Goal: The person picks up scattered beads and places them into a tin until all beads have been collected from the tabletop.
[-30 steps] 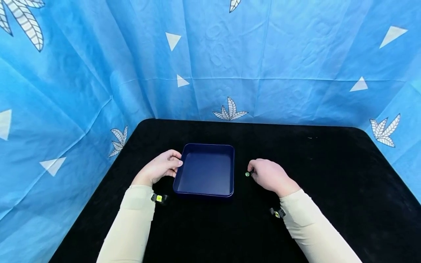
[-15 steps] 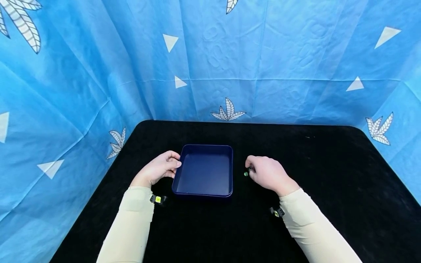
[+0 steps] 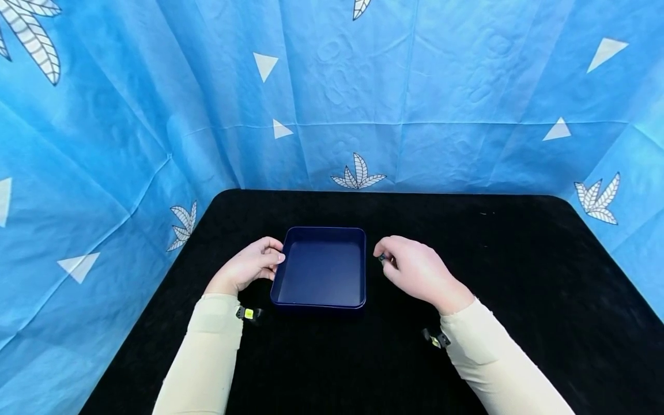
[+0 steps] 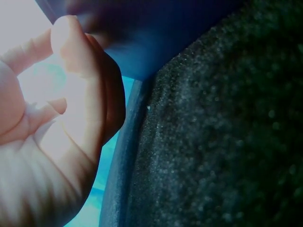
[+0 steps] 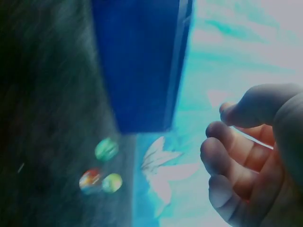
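Note:
My left hand [image 3: 249, 265] pinches the left rim of a shallow, square dark-blue tray [image 3: 325, 271] on the black table. In the left wrist view the curled fingers [image 4: 80, 90] touch the tray's side [image 4: 147, 52]. To the right of the tray, my right hand [image 3: 415, 268] is raised off the cloth. A small dark marble [image 3: 382, 257] shows between its thumb and forefinger. The right wrist view shows this hand [image 5: 255, 156] with curled fingers, the held marble hidden there. Below lie a green marble [image 5: 106, 149], a red-and-blue marble [image 5: 90, 181] and a yellow-green marble [image 5: 112, 183].
A black cloth covers the table [image 3: 519, 300]. Blue curtains [image 3: 456, 86] with white leaves and triangles hang behind it and at the sides. Small pale specks [image 3: 486, 214] lie on the cloth at the back right.
My right hand has lifted and moved left, towards the tray, with the small marble. The green marble seen beside its fingertips before is now out of sight in the head view. My left hand stays put.

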A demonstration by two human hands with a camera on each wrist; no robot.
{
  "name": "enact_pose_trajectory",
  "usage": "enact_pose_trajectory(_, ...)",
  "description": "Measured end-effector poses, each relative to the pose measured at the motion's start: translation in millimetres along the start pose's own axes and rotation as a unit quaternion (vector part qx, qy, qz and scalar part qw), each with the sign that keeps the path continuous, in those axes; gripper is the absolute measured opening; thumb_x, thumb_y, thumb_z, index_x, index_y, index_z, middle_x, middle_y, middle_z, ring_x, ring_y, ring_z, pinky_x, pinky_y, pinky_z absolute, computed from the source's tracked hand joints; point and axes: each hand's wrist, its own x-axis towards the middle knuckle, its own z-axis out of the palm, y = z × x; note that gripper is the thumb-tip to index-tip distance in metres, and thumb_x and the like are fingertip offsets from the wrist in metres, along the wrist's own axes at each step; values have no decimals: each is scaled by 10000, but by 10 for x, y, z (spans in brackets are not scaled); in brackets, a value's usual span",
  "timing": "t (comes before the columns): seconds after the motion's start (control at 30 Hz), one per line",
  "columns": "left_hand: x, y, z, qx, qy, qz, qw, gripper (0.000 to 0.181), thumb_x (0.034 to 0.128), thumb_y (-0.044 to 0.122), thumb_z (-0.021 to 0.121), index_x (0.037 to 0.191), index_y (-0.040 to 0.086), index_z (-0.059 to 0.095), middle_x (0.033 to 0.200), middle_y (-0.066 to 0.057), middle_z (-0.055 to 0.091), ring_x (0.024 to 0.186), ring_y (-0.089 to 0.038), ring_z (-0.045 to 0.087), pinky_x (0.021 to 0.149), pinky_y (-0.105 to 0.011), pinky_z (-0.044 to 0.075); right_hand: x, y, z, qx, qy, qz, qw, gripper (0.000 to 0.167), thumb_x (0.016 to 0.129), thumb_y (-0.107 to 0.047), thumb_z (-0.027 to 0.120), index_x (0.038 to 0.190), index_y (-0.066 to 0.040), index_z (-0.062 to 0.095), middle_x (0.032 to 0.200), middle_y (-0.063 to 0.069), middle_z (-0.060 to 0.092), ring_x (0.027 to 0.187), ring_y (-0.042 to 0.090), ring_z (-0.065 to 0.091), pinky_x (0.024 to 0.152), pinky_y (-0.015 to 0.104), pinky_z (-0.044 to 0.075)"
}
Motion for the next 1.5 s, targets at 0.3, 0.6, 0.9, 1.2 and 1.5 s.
enact_pose_trajectory(0.3,1,16,1,45,-5,17,10000,415,996,154,630,1297,-37,418,937,-113,573,767,-208,555,676,-326,556,-64,-287,-102,97,97,-456,9989,223,898,-71,616,1046,-221,688,882,-144,550,683,48,492,629,258,459)
enact_pose_trajectory(0.6,-19,11,6,-41,-49,19,10000,420,989,130,623,1291,-65,405,918,-105,588,746,-195,568,664,-321,557,-116,-470,15,184,-76,-1055,9942,213,936,-74,608,1071,-216,691,905,-142,557,690,32,485,623,216,470)
enact_pose_trajectory(0.9,1,-22,-6,-75,-92,73,9999,431,987,141,633,1294,-68,414,935,-131,601,741,-206,584,671,-334,564,-103,-464,91,66,-105,-1114,9937,225,937,-75,613,1094,-209,703,927,-145,607,683,16,493,603,224,470)
enact_pose_trajectory(1.2,-8,-1,-11,-53,-102,86,9999,453,992,161,634,1304,-75,404,987,-208,601,771,-241,592,684,-340,566,-64,-392,66,3,91,-902,9959,185,927,-129,684,1094,-208,702,921,-136,594,694,12,511,620,246,496)
enact_pose_trajectory(1.5,-7,-4,-11,-53,-98,57,9999,421,991,150,633,1290,-57,421,949,-150,583,748,-205,575,683,-342,565,0,-17,20,-255,334,-101,9991,170,907,-184,669,1075,-206,689,931,-114,596,690,54,526,625,308,475)
